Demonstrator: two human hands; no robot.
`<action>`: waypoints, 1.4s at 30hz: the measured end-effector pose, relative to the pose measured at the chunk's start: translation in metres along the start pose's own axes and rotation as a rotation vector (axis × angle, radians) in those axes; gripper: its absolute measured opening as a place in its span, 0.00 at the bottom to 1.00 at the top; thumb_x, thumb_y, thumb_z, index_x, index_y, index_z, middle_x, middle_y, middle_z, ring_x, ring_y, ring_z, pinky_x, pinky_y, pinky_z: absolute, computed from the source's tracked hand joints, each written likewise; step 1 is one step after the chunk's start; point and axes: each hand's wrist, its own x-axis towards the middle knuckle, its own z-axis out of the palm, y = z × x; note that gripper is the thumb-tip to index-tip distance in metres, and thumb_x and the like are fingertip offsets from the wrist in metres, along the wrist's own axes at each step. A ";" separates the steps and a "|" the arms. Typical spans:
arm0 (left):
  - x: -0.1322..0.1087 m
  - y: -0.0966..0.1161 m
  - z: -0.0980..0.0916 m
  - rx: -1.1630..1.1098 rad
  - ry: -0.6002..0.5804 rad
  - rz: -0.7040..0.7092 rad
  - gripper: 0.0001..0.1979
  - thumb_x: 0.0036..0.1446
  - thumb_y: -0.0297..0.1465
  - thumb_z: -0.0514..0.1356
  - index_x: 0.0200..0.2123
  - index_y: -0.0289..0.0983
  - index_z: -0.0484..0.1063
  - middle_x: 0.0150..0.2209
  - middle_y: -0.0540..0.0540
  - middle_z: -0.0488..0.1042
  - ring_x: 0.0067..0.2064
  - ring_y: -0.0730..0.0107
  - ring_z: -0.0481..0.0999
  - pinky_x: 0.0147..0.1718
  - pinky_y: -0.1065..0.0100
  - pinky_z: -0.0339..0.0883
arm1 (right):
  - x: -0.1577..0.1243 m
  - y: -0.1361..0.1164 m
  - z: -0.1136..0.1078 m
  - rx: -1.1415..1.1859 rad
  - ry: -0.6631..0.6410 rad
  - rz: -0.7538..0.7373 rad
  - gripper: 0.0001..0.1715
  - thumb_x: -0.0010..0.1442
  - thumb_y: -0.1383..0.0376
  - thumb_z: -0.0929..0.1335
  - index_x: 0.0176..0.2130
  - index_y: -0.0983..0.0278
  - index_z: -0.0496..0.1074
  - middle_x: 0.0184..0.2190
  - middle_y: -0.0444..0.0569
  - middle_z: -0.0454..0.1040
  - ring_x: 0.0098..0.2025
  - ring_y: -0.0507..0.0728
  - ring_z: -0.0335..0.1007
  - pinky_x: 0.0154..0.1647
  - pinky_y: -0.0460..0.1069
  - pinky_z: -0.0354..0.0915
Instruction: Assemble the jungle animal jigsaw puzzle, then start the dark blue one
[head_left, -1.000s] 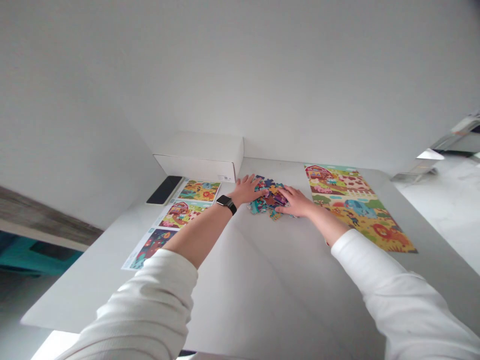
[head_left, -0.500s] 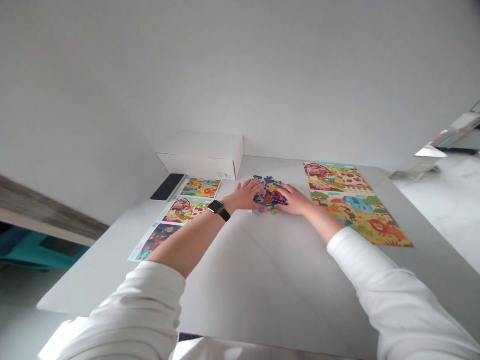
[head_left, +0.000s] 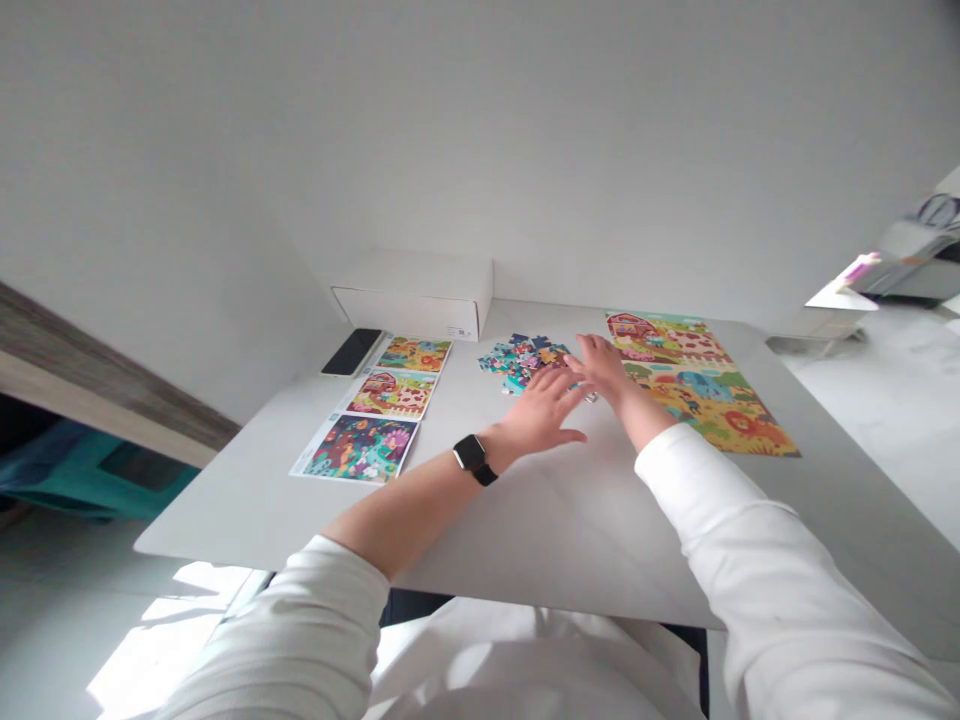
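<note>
Puzzle pieces (head_left: pixel 517 362), in a loose, overlapping teal, navy and orange heap at the table's (head_left: pixel 570 540) far middle, probably call for light, flat sweeps; left hand (head_left: pixel 541 412), fingers spread, overlaps their near-right side, right hand (head_left: pixel 601 372), fingers slightly apart, just right.

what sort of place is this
Perhaps a room at home, though I can't be sure: a pale table stands by a plain wall, with a pile of jigsaw pieces and a sheet of three cartoon pictures on it.
</note>
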 end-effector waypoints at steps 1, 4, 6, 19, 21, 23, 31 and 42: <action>0.003 0.019 0.002 -0.008 0.006 0.125 0.46 0.63 0.49 0.72 0.77 0.40 0.63 0.75 0.30 0.66 0.78 0.38 0.60 0.78 0.37 0.50 | 0.000 -0.004 0.003 -0.019 0.003 0.025 0.37 0.74 0.53 0.65 0.73 0.71 0.65 0.70 0.73 0.69 0.73 0.78 0.64 0.74 0.71 0.59; 0.013 0.072 0.005 0.007 0.032 0.400 0.43 0.67 0.41 0.69 0.79 0.40 0.59 0.79 0.32 0.60 0.82 0.41 0.52 0.81 0.40 0.45 | 0.001 -0.016 0.011 -0.066 0.053 0.059 0.37 0.74 0.53 0.65 0.73 0.70 0.66 0.72 0.74 0.67 0.75 0.81 0.58 0.75 0.75 0.54; 0.018 0.100 0.003 0.028 0.041 0.465 0.35 0.72 0.32 0.63 0.78 0.43 0.62 0.76 0.36 0.66 0.81 0.47 0.56 0.82 0.42 0.45 | 0.004 -0.022 0.015 -0.071 0.085 0.076 0.37 0.74 0.52 0.66 0.72 0.69 0.66 0.73 0.73 0.65 0.77 0.82 0.55 0.76 0.79 0.49; -0.023 0.148 -0.015 0.063 0.060 0.679 0.25 0.77 0.38 0.56 0.74 0.52 0.71 0.78 0.51 0.63 0.81 0.59 0.57 0.82 0.50 0.46 | -0.010 -0.004 0.007 0.269 0.349 0.131 0.30 0.70 0.62 0.61 0.65 0.67 0.74 0.62 0.68 0.76 0.67 0.74 0.69 0.71 0.69 0.63; -0.026 0.115 -0.010 -0.064 0.002 0.501 0.27 0.75 0.45 0.58 0.73 0.45 0.72 0.77 0.42 0.66 0.79 0.51 0.61 0.80 0.43 0.51 | -0.024 0.002 0.000 0.286 0.383 0.105 0.28 0.70 0.62 0.61 0.63 0.65 0.76 0.61 0.65 0.78 0.66 0.72 0.70 0.72 0.66 0.64; -0.029 0.072 -0.010 -0.163 -0.033 0.255 0.30 0.71 0.47 0.64 0.70 0.41 0.73 0.71 0.36 0.73 0.73 0.47 0.71 0.75 0.45 0.62 | -0.041 0.009 -0.008 0.295 0.402 0.070 0.28 0.71 0.61 0.60 0.62 0.65 0.76 0.61 0.65 0.78 0.67 0.70 0.71 0.72 0.64 0.65; -0.051 -0.063 -0.022 0.029 0.029 -0.617 0.19 0.69 0.34 0.65 0.61 0.40 0.78 0.59 0.38 0.82 0.60 0.49 0.80 0.64 0.51 0.73 | -0.086 0.029 -0.007 0.460 0.342 0.063 0.15 0.64 0.60 0.67 0.43 0.59 0.82 0.46 0.57 0.85 0.50 0.68 0.80 0.59 0.63 0.73; -0.053 -0.095 0.008 -0.009 -0.002 -0.547 0.25 0.66 0.31 0.64 0.66 0.43 0.76 0.61 0.39 0.82 0.65 0.47 0.76 0.67 0.51 0.68 | -0.093 0.026 0.012 0.269 0.279 0.017 0.14 0.63 0.65 0.67 0.44 0.60 0.82 0.44 0.57 0.84 0.50 0.68 0.78 0.60 0.62 0.70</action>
